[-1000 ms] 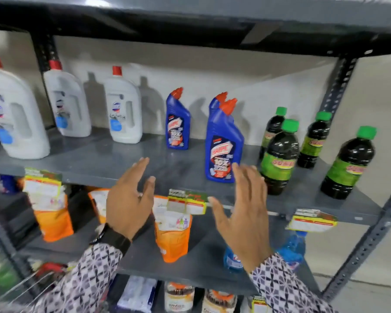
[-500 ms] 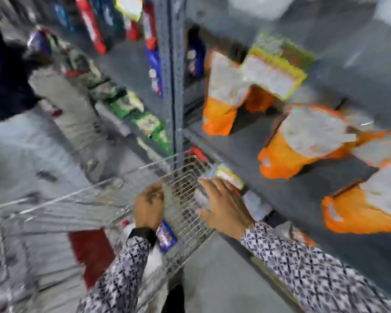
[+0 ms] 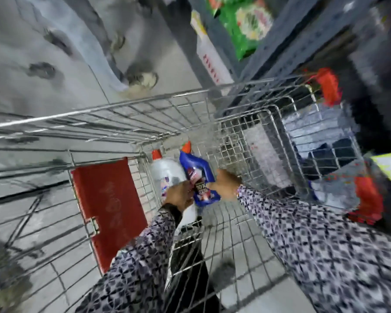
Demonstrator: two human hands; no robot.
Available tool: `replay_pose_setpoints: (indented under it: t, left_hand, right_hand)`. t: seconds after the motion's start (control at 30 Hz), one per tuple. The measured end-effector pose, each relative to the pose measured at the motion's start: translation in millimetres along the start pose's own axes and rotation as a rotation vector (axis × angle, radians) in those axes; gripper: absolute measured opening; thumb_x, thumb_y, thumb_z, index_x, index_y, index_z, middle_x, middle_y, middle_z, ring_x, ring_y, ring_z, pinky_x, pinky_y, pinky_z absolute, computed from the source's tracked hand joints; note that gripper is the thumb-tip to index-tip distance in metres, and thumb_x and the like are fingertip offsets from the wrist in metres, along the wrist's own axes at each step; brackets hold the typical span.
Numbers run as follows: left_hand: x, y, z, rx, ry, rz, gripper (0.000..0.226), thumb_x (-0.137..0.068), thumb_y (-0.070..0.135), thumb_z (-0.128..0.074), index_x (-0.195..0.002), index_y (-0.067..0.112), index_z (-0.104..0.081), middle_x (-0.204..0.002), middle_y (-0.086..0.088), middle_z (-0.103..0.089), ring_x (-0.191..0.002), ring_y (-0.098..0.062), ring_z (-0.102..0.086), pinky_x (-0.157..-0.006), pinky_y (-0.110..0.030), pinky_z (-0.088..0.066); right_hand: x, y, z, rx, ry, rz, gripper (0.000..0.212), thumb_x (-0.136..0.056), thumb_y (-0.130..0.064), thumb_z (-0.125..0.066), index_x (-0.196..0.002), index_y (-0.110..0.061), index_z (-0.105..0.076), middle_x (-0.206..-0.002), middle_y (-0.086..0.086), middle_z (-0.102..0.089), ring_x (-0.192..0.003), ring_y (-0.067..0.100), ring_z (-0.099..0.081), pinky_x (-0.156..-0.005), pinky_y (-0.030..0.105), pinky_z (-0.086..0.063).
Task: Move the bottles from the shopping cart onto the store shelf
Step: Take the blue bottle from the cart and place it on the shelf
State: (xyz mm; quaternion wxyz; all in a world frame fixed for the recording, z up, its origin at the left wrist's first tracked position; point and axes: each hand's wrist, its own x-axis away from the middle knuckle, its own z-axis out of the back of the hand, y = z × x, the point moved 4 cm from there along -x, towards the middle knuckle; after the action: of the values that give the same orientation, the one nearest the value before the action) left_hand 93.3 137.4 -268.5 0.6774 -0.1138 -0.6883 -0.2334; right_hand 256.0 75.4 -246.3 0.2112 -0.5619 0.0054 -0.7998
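Note:
I look down into a wire shopping cart point(image 3: 145, 105). A blue bottle point(image 3: 198, 170) with an orange-red cap lies tilted inside it, next to a white bottle point(image 3: 167, 175) with a red cap. My left hand point(image 3: 178, 195) grips the blue bottle's lower left side over the label. My right hand point(image 3: 226, 182) holds its right side. Both hands are closed around the blue bottle. The white bottle lies partly under my left hand. The picture is blurred by motion.
A red plastic flap point(image 3: 108, 208) hangs in the cart's left part. The grey store shelf frame point(image 3: 287, 53) with green packets point(image 3: 244, 26) rises at the upper right. Red cart handle ends point(image 3: 368, 199) sit at the right. Grey floor lies to the left.
My view swung from the shelf down to the cart. Both hands went from open in front of the shelf, to the cart's edge, to closing on the blue bottle inside.

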Motion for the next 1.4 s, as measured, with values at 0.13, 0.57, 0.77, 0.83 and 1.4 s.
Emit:
replay_pose_setpoints:
  t: [0.13,0.57,0.77,0.83,1.4]
  left_hand:
    - [-13,-1,0,-0.036,-0.057,-0.084,0.047,-0.096,0.026,-0.050,-0.115,-0.015,-0.062,-0.071,0.001,-0.071,-0.093,-0.015,-0.061,-0.092,-0.038,-0.050]
    - [125,32,-18,-0.160,-0.169,-0.433,0.012,-0.105,0.017,-0.051,-0.104,0.017,-0.063,-0.063,0.006,-0.072,-0.046,-0.003,-0.064,-0.047,-0.020,-0.050]
    - [321,25,-62,-0.218,-0.439,-0.829,0.032,-0.099,-0.006,-0.048,-0.124,0.009,-0.063,-0.104,-0.006,-0.078,-0.071,-0.001,-0.075,-0.066,-0.018,-0.060]
    - [401,6,-86,-0.279,-0.532,-0.956,0.036,-0.099,-0.002,-0.052,-0.130,0.010,-0.065,-0.118,-0.008,-0.077,-0.086,-0.007,-0.075,-0.074,-0.022,-0.060]
    - [776,-195,-222,-0.606,-1.253,-1.596,0.047,-0.094,0.022,-0.062,-0.141,0.021,-0.060,-0.133,-0.004,-0.074,-0.123,-0.028,-0.071,-0.106,-0.051,-0.056]
  right_hand:
    - [-35,6,-34,-0.066,0.074,-0.059,0.042,-0.073,-0.034,-0.083,-0.102,-0.009,-0.066,-0.103,0.013,-0.074,-0.094,0.033,-0.072,-0.071,0.036,-0.054]
    - [76,15,34,-0.445,0.205,0.145,0.058,-0.054,-0.036,-0.094,-0.102,-0.011,-0.075,-0.097,0.007,-0.081,-0.090,0.027,-0.078,-0.078,0.042,-0.064]
    - [310,33,86,-0.868,0.433,0.502,0.039,-0.065,-0.011,-0.089,-0.101,-0.009,-0.076,-0.107,0.018,-0.080,-0.094,0.033,-0.076,-0.096,0.056,-0.059]
    - [397,65,99,-0.950,0.587,0.561,0.041,-0.071,-0.006,-0.088,-0.109,-0.002,-0.072,-0.113,0.024,-0.078,-0.106,0.047,-0.074,-0.097,0.061,-0.057]
    - [845,270,40,-1.058,1.601,0.873,0.047,-0.065,-0.017,-0.084,-0.111,-0.017,-0.078,-0.110,0.006,-0.083,-0.101,0.027,-0.079,-0.089,0.046,-0.062]
